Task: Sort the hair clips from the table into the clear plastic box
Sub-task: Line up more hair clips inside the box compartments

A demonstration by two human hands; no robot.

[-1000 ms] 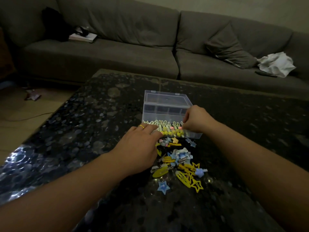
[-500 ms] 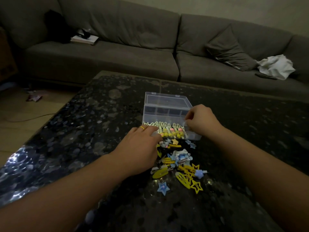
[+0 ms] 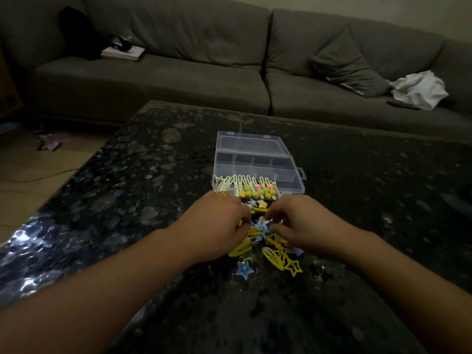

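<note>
A clear plastic box [image 3: 286, 175] stands open in the middle of the dark speckled table [image 3: 127, 190], its lid folded back. A row of pale clips with yellow and pink beads [image 3: 245, 187] is hooked along its front rim. Just in front lies a pile of yellow and blue hair clips [image 3: 275, 254], with a blue star clip [image 3: 244, 269] at the near edge. My left hand [image 3: 217, 223] and my right hand [image 3: 298, 226] both rest on the pile, fingers curled down. Their tips meet over a blue clip [image 3: 260, 226]. The fingers hide any grip.
A grey sofa [image 3: 178, 80] runs along the table's far side, bearing a cushion [image 3: 350, 65], a white cloth [image 3: 419, 89] and a book [image 3: 122, 53]. The table's left edge drops to a wooden floor with a cable [image 3: 38, 178].
My right hand left the front right corner of the box and came down onto the clip pile. My left hand slid slightly right and curled its fingers.
</note>
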